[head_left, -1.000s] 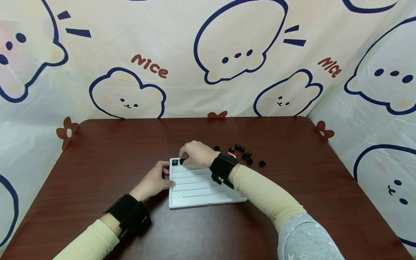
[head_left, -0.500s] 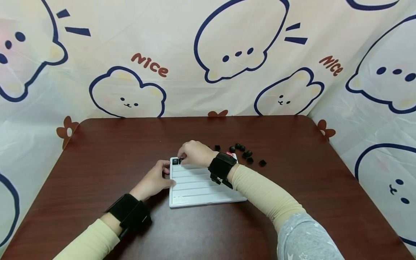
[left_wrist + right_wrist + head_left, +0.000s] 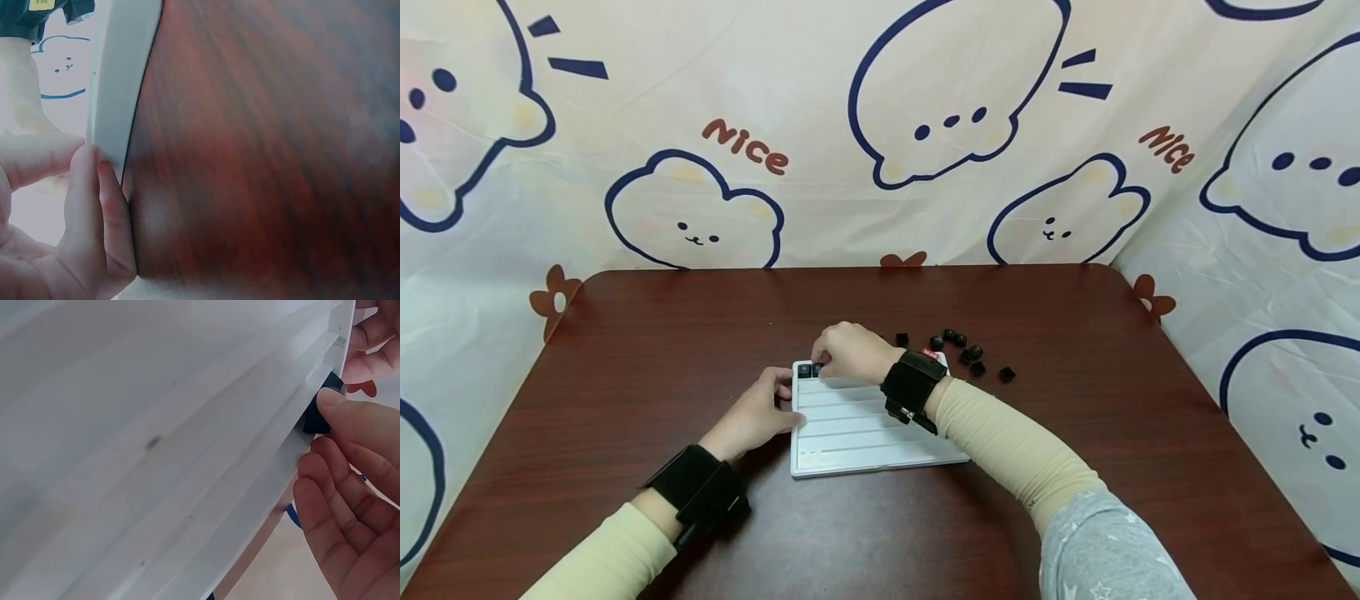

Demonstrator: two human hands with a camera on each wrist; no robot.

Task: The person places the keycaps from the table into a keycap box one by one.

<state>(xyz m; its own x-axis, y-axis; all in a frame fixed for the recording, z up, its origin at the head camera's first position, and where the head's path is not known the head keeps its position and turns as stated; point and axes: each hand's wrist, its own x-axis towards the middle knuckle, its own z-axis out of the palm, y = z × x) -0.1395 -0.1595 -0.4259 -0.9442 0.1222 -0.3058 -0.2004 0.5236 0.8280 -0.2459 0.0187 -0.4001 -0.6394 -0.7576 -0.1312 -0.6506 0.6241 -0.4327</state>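
A white ridged tray (image 3: 857,429) lies flat on the table, with a black keycap (image 3: 804,371) in the far left corner of its top row. My left hand (image 3: 754,423) holds the tray's left edge; in the left wrist view its thumb and finger meet at the rim (image 3: 119,81). Over the top row, the fingers of my right hand (image 3: 857,354) pinch a second black keycap (image 3: 817,370) right beside the first. The right wrist view has my thumb pressed on a dark keycap (image 3: 316,421) against the tray's edge strip. My right wrist covers part of the tray's right side.
Several loose black keycaps (image 3: 976,353) are scattered on the brown table (image 3: 700,333) beyond the tray's right corner, one lying apart (image 3: 1007,375). A small red label (image 3: 930,354) shows at that corner. A patterned curtain (image 3: 820,225) hangs behind the table.
My right hand has shifted slightly left along the top row with the second keycap, which now sits close against the first. My left hand keeps its hold on the tray.
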